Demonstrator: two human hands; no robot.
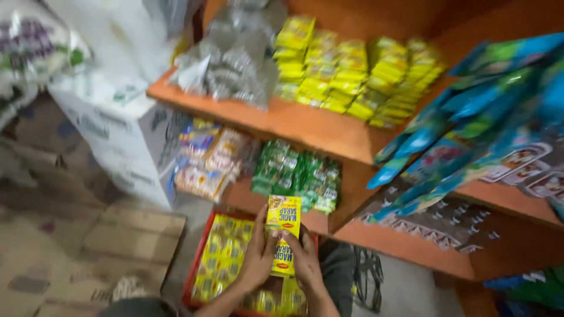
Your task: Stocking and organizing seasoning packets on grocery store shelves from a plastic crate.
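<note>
My left hand [257, 255] and my right hand [306, 258] together hold a strip of small yellow sachets [283, 226] upright, low in the middle of the head view. Just below the hands sits a red crate [198, 258] filled with more yellow sachets [222, 252]. The strip's upper sachet stands in front of the lower orange shelf edge, near a stack of green packets [296, 173].
Orange wooden shelves [305, 126] carry yellow packets [358, 73], silver pouches [229, 64], mixed coloured packets [205, 158] and hanging blue-green packet strips [470, 129]. A white carton [117, 129] and flat cardboard [129, 235] lie on the left floor.
</note>
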